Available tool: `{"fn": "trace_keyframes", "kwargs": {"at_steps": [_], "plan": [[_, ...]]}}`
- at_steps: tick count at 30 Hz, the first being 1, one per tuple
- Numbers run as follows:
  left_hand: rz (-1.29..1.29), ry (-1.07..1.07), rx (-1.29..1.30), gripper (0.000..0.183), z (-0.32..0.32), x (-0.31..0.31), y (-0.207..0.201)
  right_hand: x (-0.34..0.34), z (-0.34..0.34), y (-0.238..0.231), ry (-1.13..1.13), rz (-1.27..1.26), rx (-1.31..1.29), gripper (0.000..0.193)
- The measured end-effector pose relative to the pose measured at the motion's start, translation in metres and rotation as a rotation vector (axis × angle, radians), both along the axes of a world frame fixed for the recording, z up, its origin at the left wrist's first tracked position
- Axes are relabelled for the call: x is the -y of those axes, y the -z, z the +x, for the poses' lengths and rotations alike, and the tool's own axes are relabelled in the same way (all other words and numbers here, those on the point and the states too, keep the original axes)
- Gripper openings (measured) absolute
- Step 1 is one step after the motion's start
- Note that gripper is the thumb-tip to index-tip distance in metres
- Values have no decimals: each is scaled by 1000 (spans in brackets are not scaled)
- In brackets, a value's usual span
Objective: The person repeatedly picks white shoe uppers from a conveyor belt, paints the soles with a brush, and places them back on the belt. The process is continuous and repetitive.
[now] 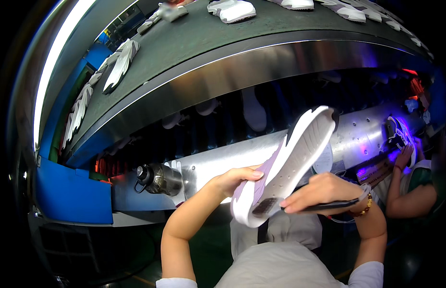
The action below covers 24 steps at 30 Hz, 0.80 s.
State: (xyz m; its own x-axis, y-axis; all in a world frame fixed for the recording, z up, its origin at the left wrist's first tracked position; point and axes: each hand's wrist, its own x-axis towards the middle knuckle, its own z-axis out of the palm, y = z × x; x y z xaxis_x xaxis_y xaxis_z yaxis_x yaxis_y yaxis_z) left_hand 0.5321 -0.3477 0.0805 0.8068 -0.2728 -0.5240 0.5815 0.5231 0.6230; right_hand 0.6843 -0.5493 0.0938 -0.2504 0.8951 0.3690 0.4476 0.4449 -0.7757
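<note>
In front of my body a white and lilac shoe sole (299, 158) with a black toe tip is held tilted, its hollow inner side facing up. My left hand (237, 180) grips its lilac side edge, thumb on top. A dark textured patch (267, 206) lies inside the heel end. My right hand (323, 189) is closed around a slim black handled tool (331, 206), whose kind I cannot make out. Its tip end is close to the heel patch; whether it touches is unclear.
Beyond the metal ledge (208, 161) runs a green conveyor belt (194, 45) carrying several white soles (231, 10). A dark bottle (163, 178) lies on the ledge at left, near a blue panel (74, 197). At right a co-worker's arm (409, 194) reaches toward a purple-lit shoe (400, 132).
</note>
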Motion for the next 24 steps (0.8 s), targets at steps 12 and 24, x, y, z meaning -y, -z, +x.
{"fn": "trace_keyframes", "kwargs": {"at_steps": [12,24], "plan": [[267,12,-170,70,3,12,-16,9,11,25,-36,-126,-125,24],[104,-139,-61,72,-28,-17,16,31,8,15,54,-257,-23,25]]}}
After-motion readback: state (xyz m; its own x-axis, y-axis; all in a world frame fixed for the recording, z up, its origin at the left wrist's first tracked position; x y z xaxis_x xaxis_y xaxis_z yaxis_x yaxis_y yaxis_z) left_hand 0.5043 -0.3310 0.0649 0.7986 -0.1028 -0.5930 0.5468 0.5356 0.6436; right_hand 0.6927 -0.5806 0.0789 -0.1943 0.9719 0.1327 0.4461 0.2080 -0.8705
